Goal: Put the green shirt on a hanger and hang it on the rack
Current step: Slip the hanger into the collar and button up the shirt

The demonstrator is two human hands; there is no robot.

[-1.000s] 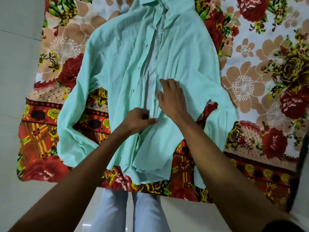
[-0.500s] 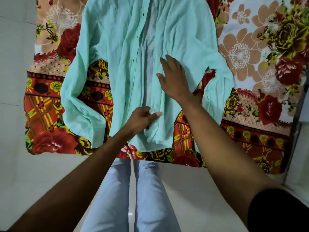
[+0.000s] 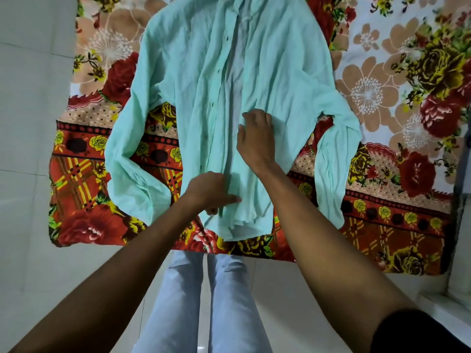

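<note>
The green shirt (image 3: 193,80) lies front up and unbuttoned on a floral blanket, sleeves hanging down each side, its collar cut off by the top edge of the view. My left hand (image 3: 211,192) pinches the left front edge near the hem. My right hand (image 3: 254,138) rests on the right front panel, higher up, with its fingers curled into the cloth at the placket. No hanger or rack is in view.
The floral blanket (image 3: 382,98) covers a bed whose near edge runs across the middle of the view. Pale tiled floor (image 3: 30,123) lies at the left and below. My legs in light jeans (image 3: 198,301) stand against the bed edge.
My left hand slid down the left front edge toward the hem. My right hand stayed on the right panel and its fingers curled in. The camera view shifted.
</note>
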